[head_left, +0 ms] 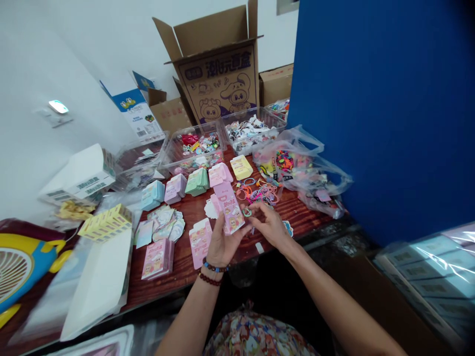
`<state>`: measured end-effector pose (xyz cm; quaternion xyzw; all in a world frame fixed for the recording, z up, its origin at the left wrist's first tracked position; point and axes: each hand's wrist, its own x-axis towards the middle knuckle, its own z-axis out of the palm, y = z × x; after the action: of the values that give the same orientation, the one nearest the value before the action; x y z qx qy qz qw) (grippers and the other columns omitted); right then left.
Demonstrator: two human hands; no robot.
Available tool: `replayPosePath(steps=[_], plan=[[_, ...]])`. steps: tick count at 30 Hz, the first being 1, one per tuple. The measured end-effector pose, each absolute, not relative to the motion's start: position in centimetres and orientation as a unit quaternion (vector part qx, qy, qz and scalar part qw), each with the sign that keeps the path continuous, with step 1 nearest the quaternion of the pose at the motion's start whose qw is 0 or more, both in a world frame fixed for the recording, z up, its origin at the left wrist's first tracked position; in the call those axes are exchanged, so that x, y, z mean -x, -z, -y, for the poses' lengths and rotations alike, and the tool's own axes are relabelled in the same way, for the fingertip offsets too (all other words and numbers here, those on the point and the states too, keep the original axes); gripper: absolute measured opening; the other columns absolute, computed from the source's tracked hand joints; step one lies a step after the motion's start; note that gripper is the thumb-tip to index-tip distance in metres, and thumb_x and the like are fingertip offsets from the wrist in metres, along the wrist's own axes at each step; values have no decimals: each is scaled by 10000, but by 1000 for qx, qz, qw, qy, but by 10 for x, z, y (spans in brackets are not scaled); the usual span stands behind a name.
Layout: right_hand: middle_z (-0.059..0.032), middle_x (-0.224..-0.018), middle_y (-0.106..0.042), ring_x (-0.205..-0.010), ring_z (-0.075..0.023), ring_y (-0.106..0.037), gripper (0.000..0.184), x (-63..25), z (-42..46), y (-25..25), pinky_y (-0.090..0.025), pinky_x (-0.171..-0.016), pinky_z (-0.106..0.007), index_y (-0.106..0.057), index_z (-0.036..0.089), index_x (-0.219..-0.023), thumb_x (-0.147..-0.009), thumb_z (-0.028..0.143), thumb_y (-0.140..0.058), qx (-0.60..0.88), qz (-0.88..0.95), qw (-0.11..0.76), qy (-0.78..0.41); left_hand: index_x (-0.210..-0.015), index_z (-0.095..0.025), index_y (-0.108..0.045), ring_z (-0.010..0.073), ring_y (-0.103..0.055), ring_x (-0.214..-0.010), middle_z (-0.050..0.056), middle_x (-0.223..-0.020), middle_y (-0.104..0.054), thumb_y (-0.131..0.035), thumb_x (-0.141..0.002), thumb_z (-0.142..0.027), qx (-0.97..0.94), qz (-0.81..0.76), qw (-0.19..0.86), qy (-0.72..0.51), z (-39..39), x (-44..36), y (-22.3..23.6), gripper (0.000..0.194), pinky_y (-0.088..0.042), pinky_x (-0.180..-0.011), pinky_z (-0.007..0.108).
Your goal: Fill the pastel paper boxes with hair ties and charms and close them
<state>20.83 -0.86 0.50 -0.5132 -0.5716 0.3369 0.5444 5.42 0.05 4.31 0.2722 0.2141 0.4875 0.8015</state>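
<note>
We're holding one pink printed carton (pixel 230 213) in our left hand (pixel 221 241), over the wooden table (pixel 181 263) — our right hand (pixel 269 226) pinches one green loop (pixel 247 212) just beside it. We count five pastel card stacks (pixel 198 182) behind, two beaded bracelets (pixel 210 279) on our left wrist, one tangle of coloured bands (pixel 262 192).

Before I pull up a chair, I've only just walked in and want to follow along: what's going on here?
A person's left hand holds a pink printed box, while the right hand holds a small green loop beside it, outside the box. A tangle of coloured bands lies just beyond the hands. Stacks of coloured cartons stand farther back, and a large cardboard box stands open behind them.
</note>
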Motion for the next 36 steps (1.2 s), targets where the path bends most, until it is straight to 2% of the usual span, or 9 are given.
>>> replayPosePath(steps=[3, 6, 9, 11, 15, 21, 27, 31, 36], plan=[[-11, -946, -671, -852, -185, -639, 199, -208, 5, 1, -482, -751, -296, -544, 242, -993, -815, 265, -629, 488, 552, 559, -380, -1278, -246, -593, 264, -587, -1199, 75, -1224, -686, -576, -928, -418, -269, -211, 805, -485, 0, -54, -42, 390, -434, -1059, 530], [-1, -897, -659, -817, -174, -622, 173, -210, 2, 4, -472, -735, -283, -556, 238, -969, -815, 269, -628, 487, 547, 561, -387, -1274, -246, -596, 250, -617, -1117, 76, -1249, -671, -548, -943, -413, -277, -211, 808, -476, 0, -52, -40, 374, -503, -966, 503], [11, -814, -627, -749, -156, -582, 140, -215, -2, 0, -447, -694, -265, -608, 220, -928, -807, 283, -640, 504, 571, 531, -371, -1261, -220, -607, 253, -594, -1146, 83, -1295, -643, -560, -940, -370, -299, -224, 797, -474, -2, -51, -35, 358, -542, -892, 442], [15, -778, -620, -705, -143, -561, 148, -220, -6, -5, -432, -658, -254, -631, 201, -897, -795, 304, -661, 492, 578, 518, -394, -1258, -205, -610, 253, -572, -1191, 83, -1296, -644, -587, -924, -357, -307, -235, 790, -475, -4, -50, -30, 367, -538, -903, 415], [12, -724, -641, -549, -103, -517, 236, -228, -13, -13, -403, -551, -238, -658, 172, -843, -803, 404, -663, 454, 559, 490, -492, -1248, -201, -620, 269, -576, -1200, 84, -1285, -652, -627, -891, -389, -307, -238, 796, -465, -10, -47, -23, 403, -533, -918, 414], [6, -626, -636, -454, -77, -501, 392, -230, -20, -7, -379, -482, -219, -623, 162, -686, -820, 530, -633, 457, 519, 502, -519, -1210, -178, -637, 295, -602, -1150, 110, -1307, -627, -655, -860, -437, -315, -254, 801, -441, -14, -44, -22, 436, -568, -784, 372], [-6, -629, -655, -434, -75, -512, 398, -240, -29, -13, -393, -464, -219, -615, 161, -661, -749, 538, -710, 473, 459, 550, -513, -1194, -190, -623, 300, -569, -1209, 109, -1282, -630, -714, -816, -409, -359, -263, 793, -416, -22, -47, -25, 446, -524, -941, 472], [17, -588, -618, -440, -80, -508, 369, -261, -27, -36, -409, -465, -224, -630, 165, -658, -688, 504, -773, 486, 448, 588, -466, -1230, -221, -570, 272, -574, -1187, 78, -1263, -622, -793, -739, -336, -494, -323, 704, -394, -26, -47, -20, 551, -456, -1020, 457], [19, -632, -652, -470, -76, -519, 241, -280, -7, -77, -418, -513, -222, -677, 175, -787, -765, 406, -742, 457, 499, 588, -443, -1290, -231, -493, 252, -535, -1208, 64, -1306, -569, -849, -658, -336, -665, -402, 509, -371, -19, -46, -11, 733, -383, -1081, 403]])
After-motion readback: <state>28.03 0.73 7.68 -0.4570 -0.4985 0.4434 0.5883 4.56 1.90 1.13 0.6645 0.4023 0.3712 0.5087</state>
